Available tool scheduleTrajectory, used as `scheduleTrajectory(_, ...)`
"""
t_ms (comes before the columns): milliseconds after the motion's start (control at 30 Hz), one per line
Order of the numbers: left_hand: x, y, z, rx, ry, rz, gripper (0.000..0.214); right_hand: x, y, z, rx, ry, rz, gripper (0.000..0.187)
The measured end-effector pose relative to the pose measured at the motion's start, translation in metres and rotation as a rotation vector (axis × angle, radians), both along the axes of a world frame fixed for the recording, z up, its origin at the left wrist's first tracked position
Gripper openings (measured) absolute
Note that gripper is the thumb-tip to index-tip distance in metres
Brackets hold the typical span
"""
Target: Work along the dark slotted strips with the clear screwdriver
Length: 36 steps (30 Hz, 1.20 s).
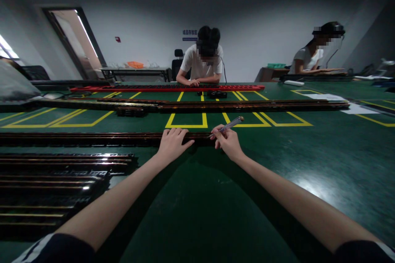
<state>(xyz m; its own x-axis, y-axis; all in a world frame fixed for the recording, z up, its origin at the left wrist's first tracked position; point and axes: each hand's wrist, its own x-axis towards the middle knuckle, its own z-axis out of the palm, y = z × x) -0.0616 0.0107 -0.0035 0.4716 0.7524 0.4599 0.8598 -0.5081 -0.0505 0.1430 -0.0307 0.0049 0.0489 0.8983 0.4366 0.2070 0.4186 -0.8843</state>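
A long dark strip (92,139) with thin copper-coloured lines lies across the table in front of me. My left hand (173,144) rests on the strip near its right end, fingers lying over it and thumb spread to the right. Near that end, my right hand (226,141) is closed around a slim screwdriver (232,123) with a clear, greyish handle. The screwdriver leans, handle up to the right, with its thin tip down at the strip. Whether the tip touches the strip I cannot tell. My right fingers partly hide the strip's end.
More dark strips (46,183) lie in rows at the left. Beyond are a long dark bundle (247,106), a red rail (123,88) and white papers (359,109). A co-worker (200,63) leans over the far edge; another person (311,55) sits at right. Yellow lines mark the green table (277,213).
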Motion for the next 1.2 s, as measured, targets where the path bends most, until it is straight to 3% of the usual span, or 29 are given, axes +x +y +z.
scheduleTrajectory(567, 0.0026, -0.0016, -0.0036, 0.055, -0.049, 0.026, 0.031, -0.0003, 0.0014, -0.0009, 0.017, -0.039, -0.031, 0.042)
scheduleTrajectory(1200, -0.0018, -0.0002, -0.0017, -0.033, -0.072, -0.030, 0.034, 0.0010, -0.0010, 0.0003, 0.027, -0.015, -0.054, 0.044)
